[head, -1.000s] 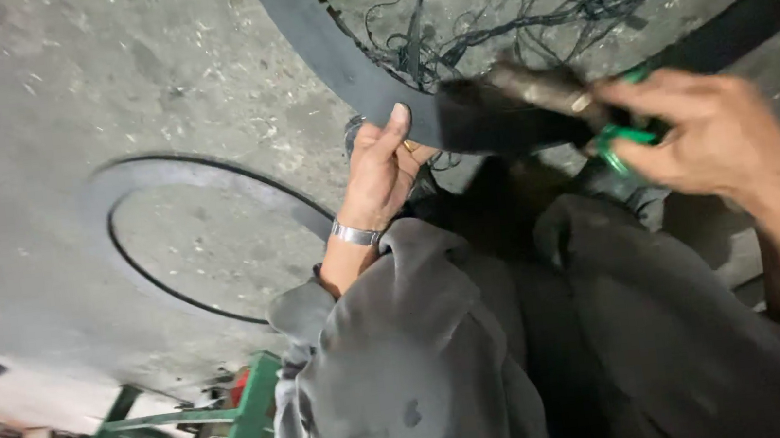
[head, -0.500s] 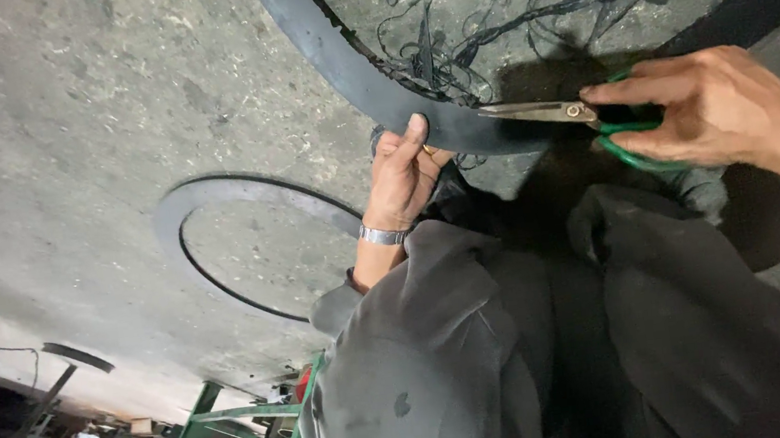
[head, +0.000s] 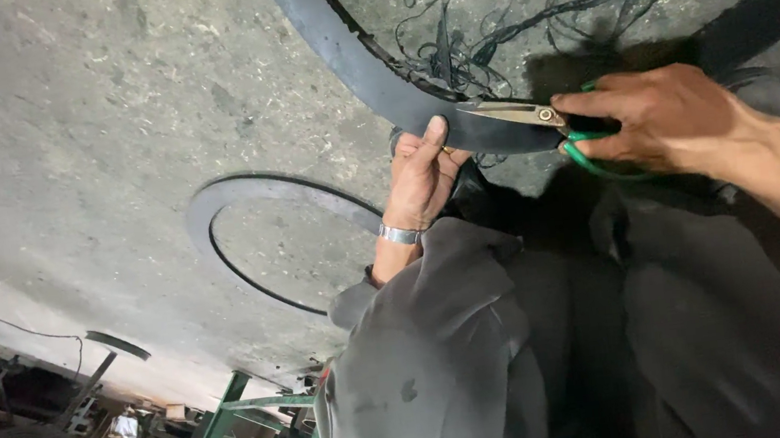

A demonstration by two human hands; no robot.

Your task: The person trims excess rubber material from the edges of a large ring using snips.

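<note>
Rubber strip [head: 363,65] pinched by left hand [head: 421,174] fingers; right hand [head: 662,115] fingers grip green-handled shears [head: 545,121].

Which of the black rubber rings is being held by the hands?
The big ring at top, held by the left hand; the smaller ring lies untouched on the floor.

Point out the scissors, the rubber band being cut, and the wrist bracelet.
scissors [head: 517,114]: head view, on the metal blades.
rubber band [head: 362,61]: head view, on its flat black curve.
bracelet [head: 399,236]: head view, on the silver band at the left wrist.
</note>
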